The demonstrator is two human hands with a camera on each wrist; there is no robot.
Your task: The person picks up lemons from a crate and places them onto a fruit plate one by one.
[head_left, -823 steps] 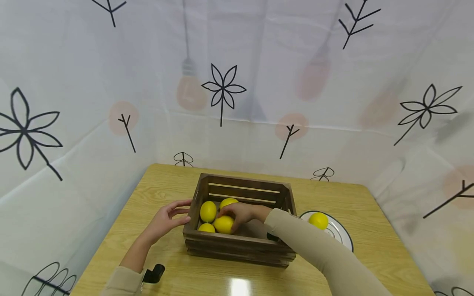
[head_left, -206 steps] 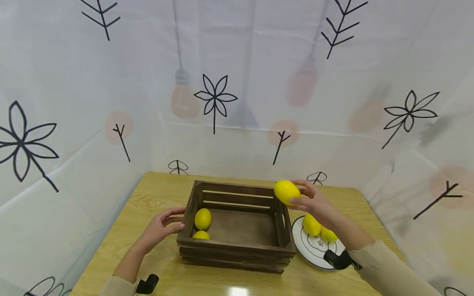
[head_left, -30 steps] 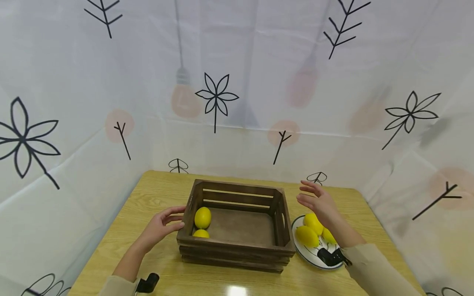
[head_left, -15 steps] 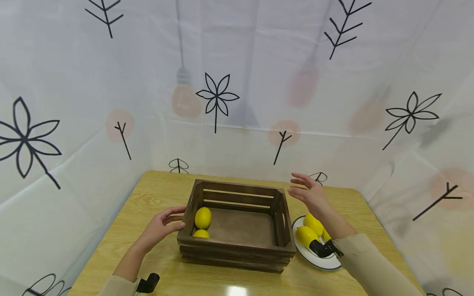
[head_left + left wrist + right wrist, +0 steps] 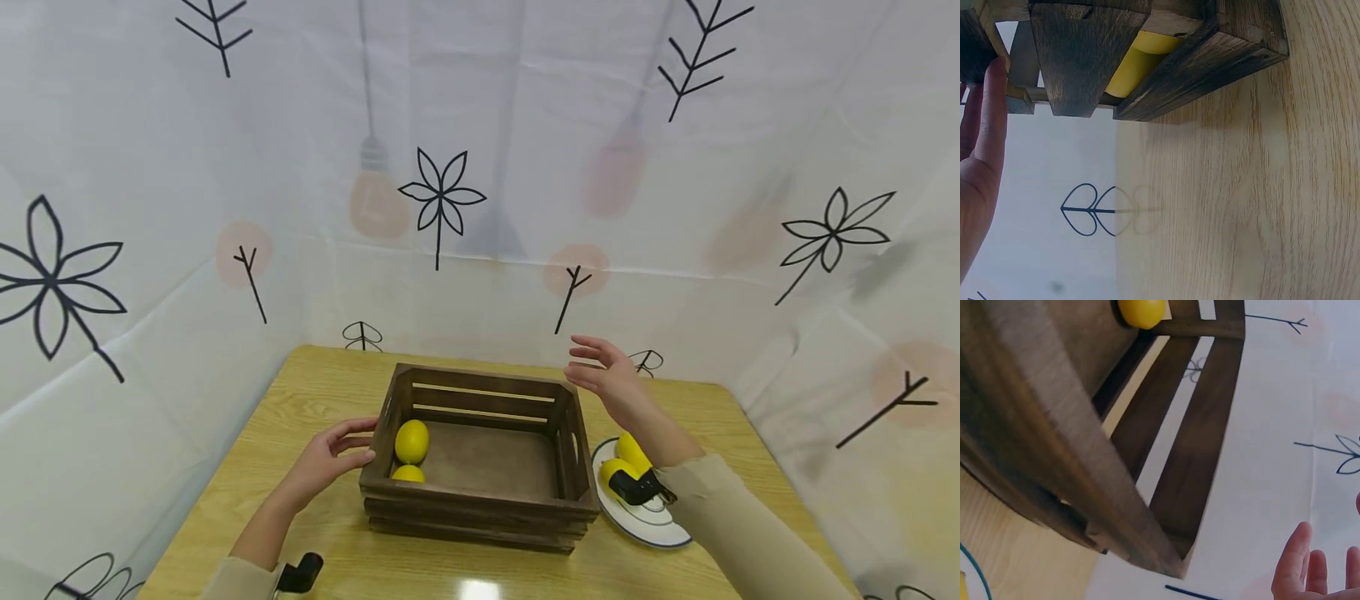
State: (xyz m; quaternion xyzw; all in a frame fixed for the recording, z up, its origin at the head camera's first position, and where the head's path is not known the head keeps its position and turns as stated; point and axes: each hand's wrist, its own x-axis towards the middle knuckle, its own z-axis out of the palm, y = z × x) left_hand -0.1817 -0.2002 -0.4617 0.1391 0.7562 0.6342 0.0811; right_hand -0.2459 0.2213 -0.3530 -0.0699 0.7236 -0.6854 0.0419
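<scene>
A dark brown slatted wooden crate [image 5: 480, 508] stands on the table, with two lemons at its left end; one lemon [image 5: 412, 442] shows whole and another lemon [image 5: 408, 474] is partly hidden by the front wall. My left hand [image 5: 322, 458] touches the crate's left end with relaxed fingers; in the left wrist view a straight finger [image 5: 992, 119] lies against a slat. Above the crate's right back corner, my right hand [image 5: 611, 383] is raised, fingers spread, holding nothing. Behind its wrist, lemons [image 5: 632, 452] lie on a white plate [image 5: 652, 533], partly covered by the forearm.
The light wooden table [image 5: 330, 533] reaches back to a white cloth [image 5: 480, 308] printed with flowers and twigs, which also hangs at both sides. The plate stands right beside the crate's right end. Black wrist cameras sit on both sleeves.
Lemons have gone from the crate to the plate over the longer span. During the last second my empty right hand has moved left and up from the plate toward the crate; my left hand stays put.
</scene>
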